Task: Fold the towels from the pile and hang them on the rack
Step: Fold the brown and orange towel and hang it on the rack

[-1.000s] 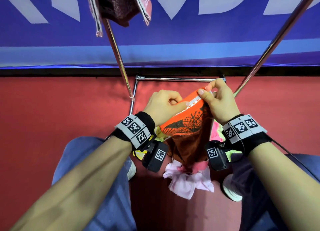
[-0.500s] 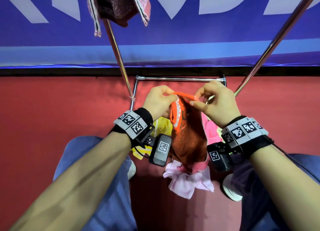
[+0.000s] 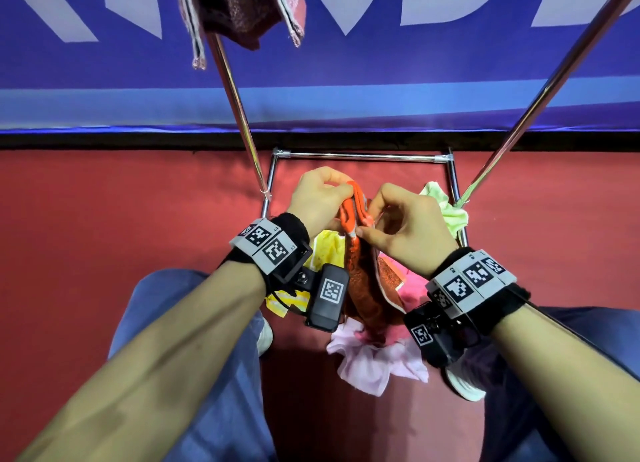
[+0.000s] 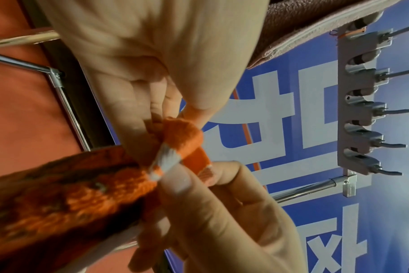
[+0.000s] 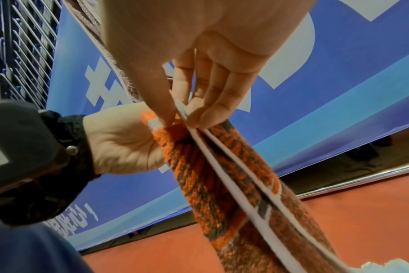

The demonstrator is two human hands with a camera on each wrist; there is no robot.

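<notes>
At frame centre the left hand (image 3: 320, 198) and right hand (image 3: 405, 229) have drawn together, each pinching the top edge of the orange towel (image 3: 360, 271). A second ago it was spread; now it hangs doubled above the pile (image 3: 377, 361), probably mid-fold, and is not yet on the rack (image 3: 360, 156).

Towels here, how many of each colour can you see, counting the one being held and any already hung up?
Orange towel, held by the left hand and right hand: 1
Dark pink towel on the rack: 1
Yellow: 1
Light green: 1
Pale pink: 1
Bright pink, mostly hidden: 1
Total: 6
</notes>
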